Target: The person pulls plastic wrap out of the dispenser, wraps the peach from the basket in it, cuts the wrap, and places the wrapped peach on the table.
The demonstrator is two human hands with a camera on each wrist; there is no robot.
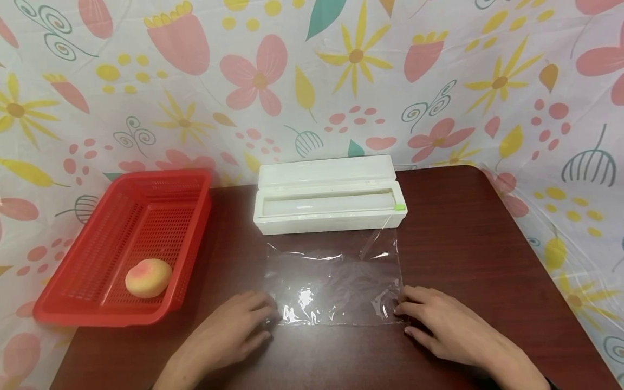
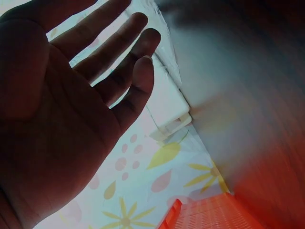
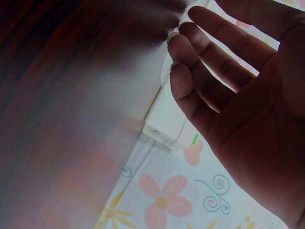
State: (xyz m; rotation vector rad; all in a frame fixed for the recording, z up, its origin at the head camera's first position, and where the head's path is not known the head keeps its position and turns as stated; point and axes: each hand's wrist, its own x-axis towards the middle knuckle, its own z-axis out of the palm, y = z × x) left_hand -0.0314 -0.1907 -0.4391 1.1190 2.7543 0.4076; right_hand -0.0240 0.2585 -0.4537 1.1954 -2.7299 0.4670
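Note:
A sheet of clear plastic wrap (image 1: 336, 287) lies flat on the table in front of a white cling film dispenser box (image 1: 331, 222). The box's lid stands up, showing the roll (image 1: 326, 205) inside and a green slider (image 1: 400, 207) at its right end. My left hand (image 1: 229, 327) rests at the sheet's left edge, fingertips at its near corner. At the right edge, the fingertips of my right hand (image 1: 448, 325) touch the other near corner. Both wrist views show loosely bent, spread fingers (image 2: 112, 52) with nothing gripped in the palm.
To the left stands a red plastic basket (image 1: 195, 233), with a peach (image 1: 148, 278) lying inside near its front. A floral cloth (image 1: 312, 81) hangs behind the dark wooden table (image 1: 468, 233), close to the box's back.

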